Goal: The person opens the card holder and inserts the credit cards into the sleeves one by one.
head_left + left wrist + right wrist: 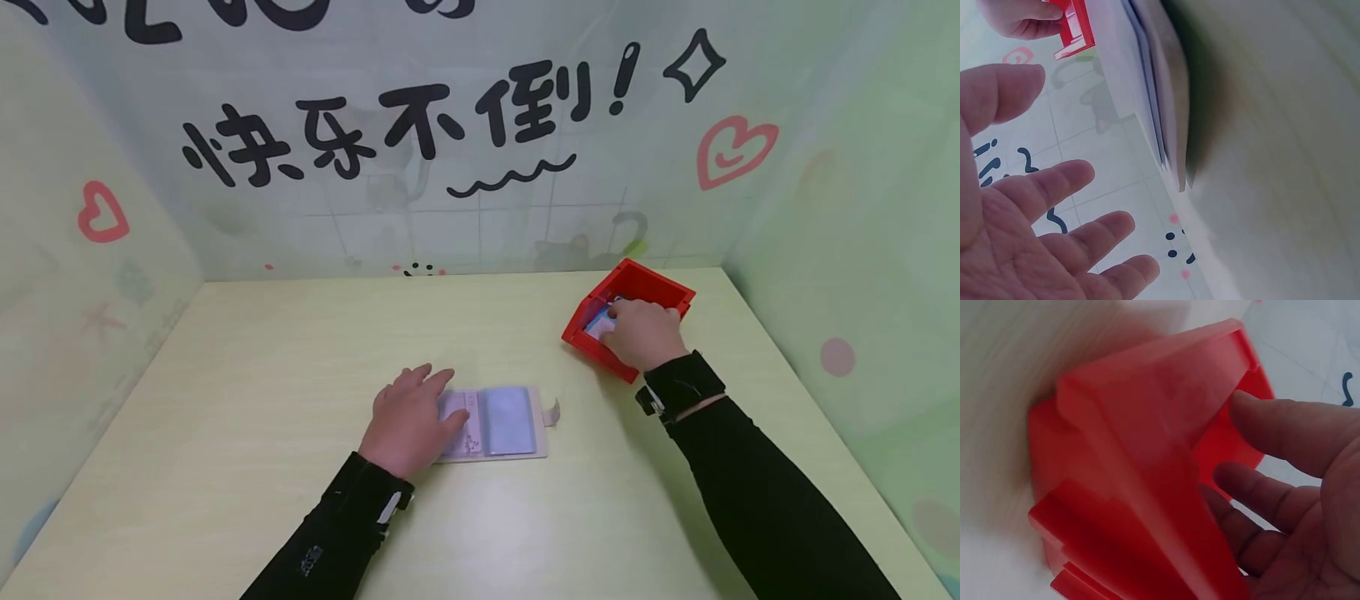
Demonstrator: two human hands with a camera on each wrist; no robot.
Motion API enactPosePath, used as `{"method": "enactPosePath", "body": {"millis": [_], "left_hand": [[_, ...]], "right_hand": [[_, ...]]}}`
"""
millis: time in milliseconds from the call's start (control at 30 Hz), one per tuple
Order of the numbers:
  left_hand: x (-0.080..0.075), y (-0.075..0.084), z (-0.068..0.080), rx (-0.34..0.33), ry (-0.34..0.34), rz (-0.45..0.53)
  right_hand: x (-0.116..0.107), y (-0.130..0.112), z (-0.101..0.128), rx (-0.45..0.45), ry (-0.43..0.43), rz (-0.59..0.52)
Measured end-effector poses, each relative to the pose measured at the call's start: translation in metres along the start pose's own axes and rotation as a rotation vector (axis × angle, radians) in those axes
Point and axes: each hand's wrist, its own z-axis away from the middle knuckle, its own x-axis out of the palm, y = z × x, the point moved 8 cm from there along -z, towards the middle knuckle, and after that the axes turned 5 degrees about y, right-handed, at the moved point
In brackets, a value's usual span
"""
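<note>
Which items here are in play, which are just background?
In play:
- card holder, open flat, left hand resting on it
- red bin, right hand reaching in
- cards in the bin

Background:
- table
- decorated walls

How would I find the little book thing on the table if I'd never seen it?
Look at the pale yellow table and find the left hand near its middle. Under its fingers lies an open card holder, pinkish with clear pockets. It is flat and pale, unlike the red bin where the right hand reaches.
</note>
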Motion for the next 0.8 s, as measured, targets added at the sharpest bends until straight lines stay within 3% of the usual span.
{"method": "enactPosePath", "body": {"millis": [167, 367, 800], "left_hand": [[0.001, 0.0, 0.0, -0.004, 0.003, 0.003], [0.003, 0.0, 0.001, -0.005, -0.004, 0.008], [0.003, 0.001, 0.001, -0.002, -0.009, 0.006]], "right_hand": [[0.003, 0.006, -0.011, -0.013, -0.057, -0.014], [0.015, 0.019, -0.023, -0.003, -0.075, 0.052], [0.019, 0.013, -0.024, 0.009, -0.102, 0.18]]}}
